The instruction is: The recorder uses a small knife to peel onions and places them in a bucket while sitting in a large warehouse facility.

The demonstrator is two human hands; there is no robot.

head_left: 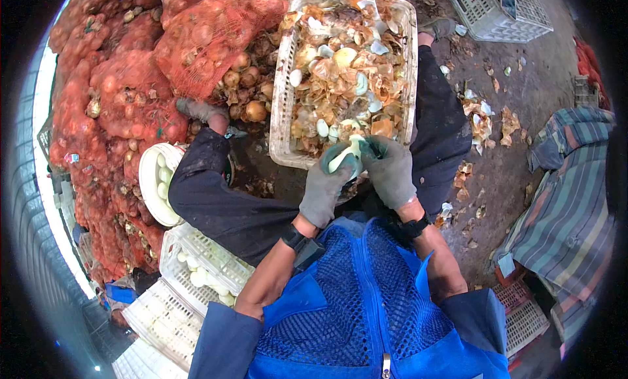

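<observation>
Both my hands wear grey gloves and meet above the near rim of a dirty white plastic crate point(280, 114) heaped with brown onion skins point(338, 80). My left hand point(326, 183) is closed around a pale, partly peeled onion point(347, 156). Against its right side, the fingers of my right hand point(390, 168) touch the onion and its pale outer layer; whether they pinch a strip or a tool is hidden. A few whitish onion pieces lie among the skins. Left of my knee stands a white bucket point(147, 183) with peeled onions.
Red mesh sacks of onions point(127, 94) are piled at the left. Loose brown onions point(256, 111) lie beside the crate. White crates point(171, 310), one with peeled onions, stand at lower left. Another crate point(510, 23) is at upper right. Skins litter the floor near a striped cloth point(564, 202).
</observation>
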